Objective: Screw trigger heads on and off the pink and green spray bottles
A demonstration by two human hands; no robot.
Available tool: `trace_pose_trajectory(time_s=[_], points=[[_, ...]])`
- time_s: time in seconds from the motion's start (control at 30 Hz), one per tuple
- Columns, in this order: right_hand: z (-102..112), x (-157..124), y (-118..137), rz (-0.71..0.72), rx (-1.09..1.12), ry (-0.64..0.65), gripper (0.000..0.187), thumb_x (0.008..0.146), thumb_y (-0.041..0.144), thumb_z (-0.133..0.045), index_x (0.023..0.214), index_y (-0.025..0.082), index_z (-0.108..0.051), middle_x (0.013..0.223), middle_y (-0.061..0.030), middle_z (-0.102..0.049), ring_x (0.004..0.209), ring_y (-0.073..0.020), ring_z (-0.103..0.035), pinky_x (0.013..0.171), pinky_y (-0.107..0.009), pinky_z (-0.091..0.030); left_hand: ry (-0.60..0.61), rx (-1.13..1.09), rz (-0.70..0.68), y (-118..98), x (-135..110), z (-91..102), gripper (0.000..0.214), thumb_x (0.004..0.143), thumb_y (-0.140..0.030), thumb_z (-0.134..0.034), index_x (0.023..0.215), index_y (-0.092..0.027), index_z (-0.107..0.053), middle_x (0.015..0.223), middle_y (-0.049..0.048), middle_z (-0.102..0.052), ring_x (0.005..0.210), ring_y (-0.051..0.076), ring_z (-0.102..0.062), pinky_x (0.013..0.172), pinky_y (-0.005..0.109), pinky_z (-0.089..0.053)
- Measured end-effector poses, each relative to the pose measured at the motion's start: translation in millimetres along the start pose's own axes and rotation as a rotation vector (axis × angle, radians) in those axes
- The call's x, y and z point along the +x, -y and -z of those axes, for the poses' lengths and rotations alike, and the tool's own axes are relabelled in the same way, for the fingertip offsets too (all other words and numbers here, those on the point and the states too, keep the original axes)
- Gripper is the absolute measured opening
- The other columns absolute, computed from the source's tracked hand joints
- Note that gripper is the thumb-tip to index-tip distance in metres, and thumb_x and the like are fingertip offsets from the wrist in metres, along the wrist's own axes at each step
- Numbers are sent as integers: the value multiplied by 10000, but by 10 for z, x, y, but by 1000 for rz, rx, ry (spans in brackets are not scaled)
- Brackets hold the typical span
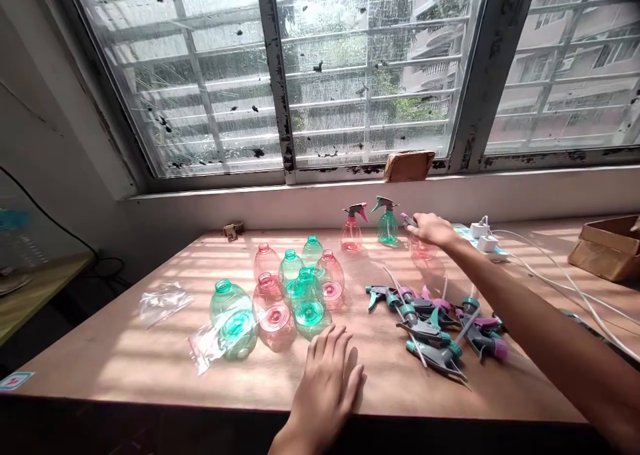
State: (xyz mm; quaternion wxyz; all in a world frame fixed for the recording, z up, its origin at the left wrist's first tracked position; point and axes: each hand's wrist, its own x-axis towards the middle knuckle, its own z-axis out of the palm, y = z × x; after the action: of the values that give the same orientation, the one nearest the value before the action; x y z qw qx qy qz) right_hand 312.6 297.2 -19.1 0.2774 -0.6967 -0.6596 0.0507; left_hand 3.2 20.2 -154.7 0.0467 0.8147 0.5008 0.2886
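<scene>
My right hand (433, 230) reaches to the back of the table, its fingers closed around the grey and pink top of a pink spray bottle (423, 250). Left of it stand two bottles with sprayer heads fitted, a green spray bottle (387, 228) and a red spray bottle (351, 234). My left hand (327, 372) lies on the table near the front edge, fingers stretched out, holding nothing. Just beyond it is a group of several open-necked bottles, among them a green bottle (308, 302) and a pink bottle (271, 308). Loose trigger sprayer heads (430, 328) lie piled under my right forearm.
Crumpled clear plastic bags (163, 303) lie at left. A power strip (493, 252) with white plugs and cables sits at right, near a cardboard box (607, 248). A tape roll (233, 230) rests by the wall. A brown block (409, 166) stands on the windowsill.
</scene>
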Motion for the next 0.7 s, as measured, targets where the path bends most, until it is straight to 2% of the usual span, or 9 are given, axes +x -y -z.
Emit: trace_pose_trajectory(time_s=[0.1,0.17,0.23,0.3,0.4,0.43,0.5,0.6,0.7], points=[[50,-437,-26,5,142,-88,287,1043,401,-578,1075,146,-705,1019,-205,-783,1039,-375,-744,898,-492,-563,8,-23,-8,0,6,-6,483,1053,-293,-578,1525,-218,-511,1520,161,-622,1471,381,-530,1221,604,-448],[62,-851,-86,23,292,-139,387,1079,473,-433,1176,167,-650,1010,-184,-790,943,-330,-773,778,-414,-595,13,-58,-25,-2,15,-31,582,1065,-314,-581,1612,-252,-390,1589,170,-558,1510,386,-492,1227,624,-435],[23,-1325,-176,35,501,-119,480,1090,560,-305,1203,199,-601,958,-116,-788,759,-260,-788,602,-337,-603,-35,-94,1,-17,35,-68,762,1070,-359,-597,1695,-287,-166,1682,197,-428,1575,405,-391,1231,658,-415],[-71,-1795,-271,-75,1052,79,445,973,658,-567,1043,223,-634,815,-70,-769,625,-262,-763,491,-329,-571,-112,-118,44,-45,60,-106,962,1056,-416,-635,1709,-295,62,1746,232,-278,1625,431,-258,1224,687,-406],[-264,-2360,-346,-270,1371,159,439,860,655,-748,882,228,-651,619,-26,-713,518,-225,-700,456,-302,-557,-86,-108,-18,-80,92,-140,1115,1014,-457,-704,1692,-319,171,1778,256,-150,1637,470,-145,1214,750,-362],[-329,-2494,-342,-302,1408,158,437,850,651,-766,882,230,-652,580,-12,-697,486,-216,-682,448,-297,-557,-36,-98,-58,-85,96,-141,1135,1003,-461,-721,1689,-338,175,1779,254,-151,1634,477,-145,1213,779,-328],[-442,-2681,-297,-323,1375,135,459,869,687,-737,967,246,-658,469,48,-602,355,-174,-574,343,-244,-446,44,-99,-90,-80,90,-131,1178,979,-470,-752,1683,-362,186,1771,248,-198,1626,481,-172,1208,810,-287],[-555,-2801,-218,-264,1248,108,535,865,748,-711,1087,263,-670,440,107,-483,262,-88,-373,286,-183,-263,51,-158,-28,-47,52,-103,1156,980,-484,-745,1686,-371,164,1749,225,-287,1624,467,-203,1196,758,-380],[-597,-2812,-223,-175,1265,136,533,860,761,-710,954,239,-667,488,83,-540,284,-57,-356,298,-169,-251,25,-226,-7,6,8,-107,1099,969,-531,-740,1695,-376,70,1698,209,-393,1604,447,-305,1198,676,-447]])
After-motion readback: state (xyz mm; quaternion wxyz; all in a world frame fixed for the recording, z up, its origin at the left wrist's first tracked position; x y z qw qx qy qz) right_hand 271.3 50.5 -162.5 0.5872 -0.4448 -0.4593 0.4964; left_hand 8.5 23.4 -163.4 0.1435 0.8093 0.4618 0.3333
